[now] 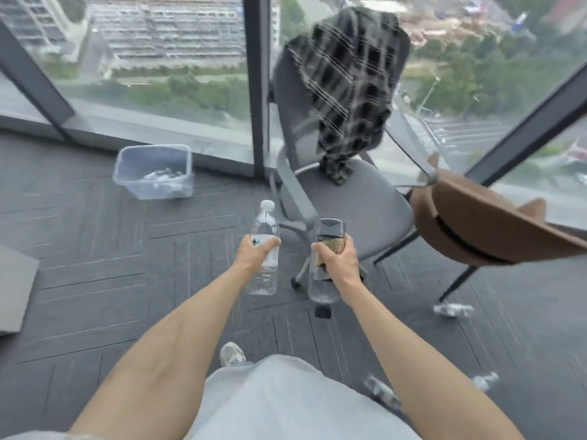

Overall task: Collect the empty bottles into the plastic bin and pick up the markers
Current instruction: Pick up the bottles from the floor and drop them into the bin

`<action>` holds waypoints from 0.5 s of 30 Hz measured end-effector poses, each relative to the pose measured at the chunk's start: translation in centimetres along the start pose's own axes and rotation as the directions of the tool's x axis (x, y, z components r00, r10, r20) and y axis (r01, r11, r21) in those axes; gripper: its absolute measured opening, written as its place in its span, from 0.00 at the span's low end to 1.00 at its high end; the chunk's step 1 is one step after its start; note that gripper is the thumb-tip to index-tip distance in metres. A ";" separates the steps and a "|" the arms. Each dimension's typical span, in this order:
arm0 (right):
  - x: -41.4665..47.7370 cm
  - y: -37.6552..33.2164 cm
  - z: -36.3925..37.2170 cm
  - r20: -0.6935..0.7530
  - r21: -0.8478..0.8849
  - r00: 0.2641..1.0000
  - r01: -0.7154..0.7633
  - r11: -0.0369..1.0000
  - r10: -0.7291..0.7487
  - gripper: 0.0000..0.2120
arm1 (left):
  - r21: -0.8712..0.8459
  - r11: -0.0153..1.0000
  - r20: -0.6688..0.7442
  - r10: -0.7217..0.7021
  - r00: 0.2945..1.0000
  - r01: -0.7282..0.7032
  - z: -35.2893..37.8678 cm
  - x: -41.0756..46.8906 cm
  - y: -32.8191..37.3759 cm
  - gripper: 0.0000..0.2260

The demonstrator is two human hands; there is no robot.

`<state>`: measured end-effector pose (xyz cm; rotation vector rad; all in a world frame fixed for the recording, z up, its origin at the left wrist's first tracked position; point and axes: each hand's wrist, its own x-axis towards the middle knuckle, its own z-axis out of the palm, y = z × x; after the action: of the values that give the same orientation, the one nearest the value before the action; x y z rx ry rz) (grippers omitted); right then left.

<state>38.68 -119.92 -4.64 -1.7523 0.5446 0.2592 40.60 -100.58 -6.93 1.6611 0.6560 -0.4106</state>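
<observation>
Clear plastic bottle w/ white cap [265, 249] sits upright in our left hand [254, 254], fingers wrapped round its middle. Right hand [338, 260] grips a clear dark-labelled bottle [327, 265], cap pointing down. Translucent plastic bin [154, 173] lies ahead and to the left on the grey carpet, near the window, so left hand's nearer. More bottles [452, 310] on the floor at right.

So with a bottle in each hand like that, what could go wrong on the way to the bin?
Both hands are full: the left hand grips a clear white-capped bottle, the right hand a dark-labelled upside-down bottle. The grey swivel chair stands close ahead, a possible snag. Crushed bottles on the carpet could trip a foot.
</observation>
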 end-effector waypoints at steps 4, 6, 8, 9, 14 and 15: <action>2.3 -3.7 7.3 0.074 -0.031 0.997 0.028 0.999 -0.026 0.27 | -0.093 0.996 -0.076 -0.021 0.997 0.014 -7.4 3.0 1.5 0.32; 3.2 -5.2 10.8 0.122 -0.048 0.992 0.042 0.998 -0.036 0.24 | -0.097 0.995 -0.104 -0.021 0.994 0.011 -10.4 4.6 2.2 0.31; 4.1 -6.5 14.0 0.160 -0.062 0.986 0.047 0.997 -0.037 0.26 | -0.095 0.995 -0.118 -0.023 0.993 0.012 -13.0 6.1 2.8 0.29; 4.7 -7.1 15.5 0.177 -0.072 0.983 0.053 0.996 -0.039 0.28 | -0.095 0.995 -0.123 -0.032 0.992 0.020 -14.1 7.2 2.9 0.28; 9.1 -10.8 22.3 0.283 -0.140 0.959 0.066 0.988 -0.024 0.25 | -0.109 0.993 -0.194 -0.056 0.979 0.035 -19.4 12.0 3.9 0.30; 10.3 -11.6 23.7 0.306 -0.142 0.952 0.062 0.988 -0.015 0.24 | -0.119 0.992 -0.211 -0.066 0.975 0.042 -20.5 12.9 4.2 0.32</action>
<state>55.91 -97.51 -5.38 -1.8224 0.2721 0.5445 51.34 -78.52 -7.44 1.5939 0.8710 -0.2292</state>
